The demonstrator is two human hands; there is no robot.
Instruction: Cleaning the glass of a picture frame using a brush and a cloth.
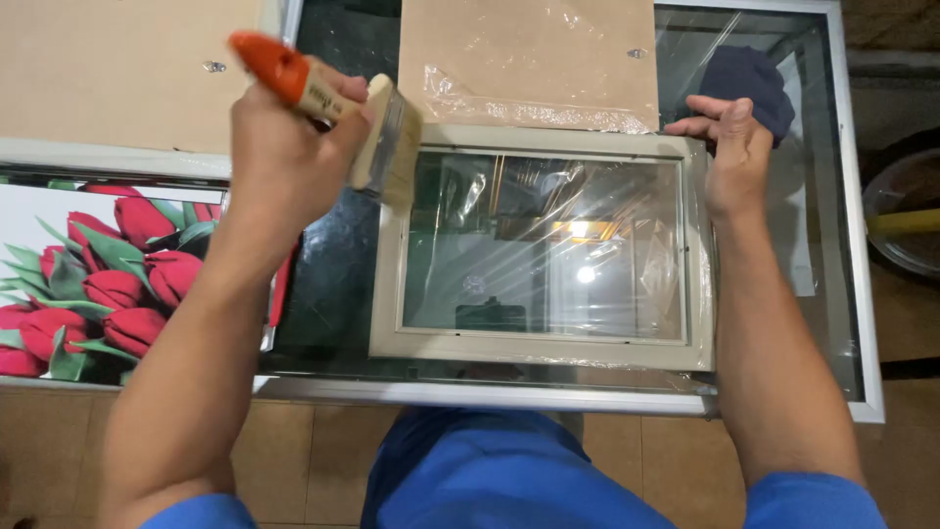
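My left hand (284, 147) grips a wide paintbrush (338, 108) with an orange handle tip and pale bristles. The bristles touch the top left corner of a beige picture frame (387, 294) that lies flat on a glass table (832, 323). The frame holds glass and is wrapped in clear plastic film. My right hand (732, 152) rests on the frame's top right corner, fingers bent over its edge, steadying it.
A brown backing board (529, 49) with plastic film lies behind the frame. Another brown board (117, 69) sits far left, over a print of red tulips (98, 284). A dark blue cloth (749, 83) lies near my right hand. A round bin (906, 211) stands on the floor at right.
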